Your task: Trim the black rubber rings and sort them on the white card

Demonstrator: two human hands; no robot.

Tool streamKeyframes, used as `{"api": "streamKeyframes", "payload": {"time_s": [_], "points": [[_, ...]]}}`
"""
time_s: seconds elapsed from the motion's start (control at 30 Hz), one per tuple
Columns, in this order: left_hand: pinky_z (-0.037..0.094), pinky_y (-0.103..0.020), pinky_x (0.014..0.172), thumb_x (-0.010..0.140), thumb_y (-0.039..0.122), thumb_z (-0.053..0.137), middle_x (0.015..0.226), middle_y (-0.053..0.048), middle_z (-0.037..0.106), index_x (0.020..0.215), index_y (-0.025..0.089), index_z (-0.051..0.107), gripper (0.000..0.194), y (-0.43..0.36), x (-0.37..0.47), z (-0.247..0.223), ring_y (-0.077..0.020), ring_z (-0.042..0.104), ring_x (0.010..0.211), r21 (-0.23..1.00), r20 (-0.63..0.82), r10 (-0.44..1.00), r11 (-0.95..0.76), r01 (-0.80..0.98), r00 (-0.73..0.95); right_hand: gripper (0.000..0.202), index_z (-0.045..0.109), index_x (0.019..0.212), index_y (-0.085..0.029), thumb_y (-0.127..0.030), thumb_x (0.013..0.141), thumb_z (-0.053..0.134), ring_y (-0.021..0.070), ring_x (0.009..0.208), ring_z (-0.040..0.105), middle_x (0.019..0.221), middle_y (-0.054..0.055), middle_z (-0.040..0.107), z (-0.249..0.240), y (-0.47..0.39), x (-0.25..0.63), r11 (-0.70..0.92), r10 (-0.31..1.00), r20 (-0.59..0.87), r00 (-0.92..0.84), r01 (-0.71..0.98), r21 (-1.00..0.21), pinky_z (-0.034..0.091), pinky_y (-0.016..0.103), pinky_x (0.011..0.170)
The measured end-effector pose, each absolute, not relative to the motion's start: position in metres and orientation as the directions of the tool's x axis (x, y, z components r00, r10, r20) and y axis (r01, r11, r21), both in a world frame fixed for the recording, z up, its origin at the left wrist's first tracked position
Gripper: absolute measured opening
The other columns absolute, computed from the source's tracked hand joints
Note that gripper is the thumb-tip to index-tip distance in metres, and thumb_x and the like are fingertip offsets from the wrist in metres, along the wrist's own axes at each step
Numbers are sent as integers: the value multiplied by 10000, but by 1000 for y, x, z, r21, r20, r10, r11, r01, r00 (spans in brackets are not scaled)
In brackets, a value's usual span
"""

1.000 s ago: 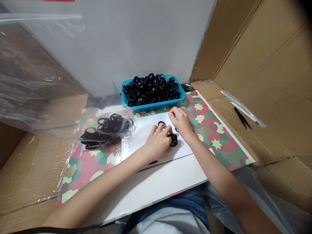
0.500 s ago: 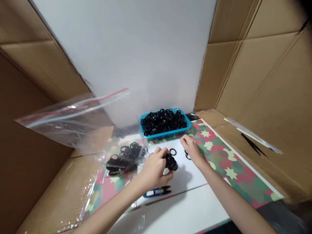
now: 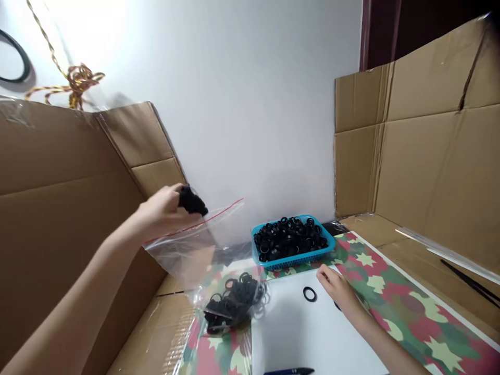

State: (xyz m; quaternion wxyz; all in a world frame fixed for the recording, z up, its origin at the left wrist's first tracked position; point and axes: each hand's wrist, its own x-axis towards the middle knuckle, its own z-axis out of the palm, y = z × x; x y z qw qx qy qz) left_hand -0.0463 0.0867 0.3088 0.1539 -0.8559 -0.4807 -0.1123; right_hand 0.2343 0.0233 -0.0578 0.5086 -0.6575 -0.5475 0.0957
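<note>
My left hand (image 3: 166, 211) is raised at the mouth of a clear zip bag (image 3: 187, 260) with a red seal strip. It grips a bunch of black rings (image 3: 192, 201). More black rings (image 3: 234, 302) lie at the bottom of that bag. My right hand (image 3: 334, 284) rests over the white sheet (image 3: 289, 333) with fingers curled; whether anything is in them is hidden. Beside it a single black ring (image 3: 310, 294) lies flat, and another dark ring peeks out from under the wrist. A blue basket (image 3: 297, 262) heaped with black rings stands behind.
Blue-handled snips (image 3: 289, 371) are cut off by the bottom edge. Black tweezers (image 3: 471, 281) lie at the right by clear strips. Cardboard walls (image 3: 437, 161) enclose both sides of the camouflage-patterned mat (image 3: 414, 307). A knotted cord (image 3: 78, 80) hangs at upper left.
My left hand has carried the bunch of rings up and left, from above the white sheet to the bag's mouth. My right hand stays by the sheet. The view has tilted upward.
</note>
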Motion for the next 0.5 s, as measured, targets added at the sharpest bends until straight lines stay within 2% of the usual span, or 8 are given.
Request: {"api": "streamKeyframes", "payload": {"time_s": [0.07, 0.13, 0.23, 0.37, 0.43, 0.5], "points": [[404, -214, 582, 724, 345, 520, 808, -1, 580, 818, 143, 561, 226, 87, -46, 303, -148, 538, 715, -244, 155, 821, -507, 827, 549, 237, 404, 663, -233, -361, 846, 326, 150, 592, 525, 638, -9, 542, -61, 25, 234, 120, 823, 431, 370, 628, -769, 405, 242, 566], [406, -224, 594, 690, 309, 528, 803, -3, 580, 774, 167, 547, 166, 84, -44, 297, -155, 545, 700, -282, -10, 811, -563, 777, 585, 227, 399, 672, -234, -353, 849, 323, 150, 598, 525, 640, -10, 533, -63, 26, 234, 117, 830, 427, 358, 637, -762, 403, 240, 563], [421, -244, 654, 683, 278, 525, 836, -20, 590, 792, 180, 584, 157, 81, -41, 291, -180, 557, 757, -324, -187, 774, -630, 706, 605, 222, 387, 677, -234, -351, 851, 316, 152, 596, 517, 640, -9, 521, -63, 25, 235, 105, 842, 414, 345, 648, -754, 397, 242, 561], [429, -299, 764, 690, 299, 564, 957, -57, 602, 898, 197, 662, 252, 86, -37, 292, -227, 552, 883, -396, -252, 789, -612, 684, 560, 222, 385, 670, -233, -355, 844, 321, 151, 591, 513, 641, -8, 528, -59, 22, 235, 102, 847, 408, 341, 648, -754, 386, 239, 549], [426, -293, 789, 651, 287, 621, 980, -38, 611, 960, 245, 680, 317, 90, -35, 293, -236, 543, 936, -389, -291, 789, -615, 686, 541, 215, 392, 660, -231, -349, 833, 340, 145, 567, 502, 621, -14, 526, -55, 20, 236, 103, 845, 410, 342, 649, -754, 375, 235, 534], [420, -251, 784, 632, 234, 646, 944, -3, 623, 964, 266, 692, 337, 91, -32, 294, -204, 539, 931, -377, -305, 783, -622, 686, 543, 208, 404, 648, -229, -341, 818, 361, 143, 551, 494, 600, -18, 516, -51, 17, 237, 115, 840, 423, 339, 650, -751, 365, 234, 531]]}}
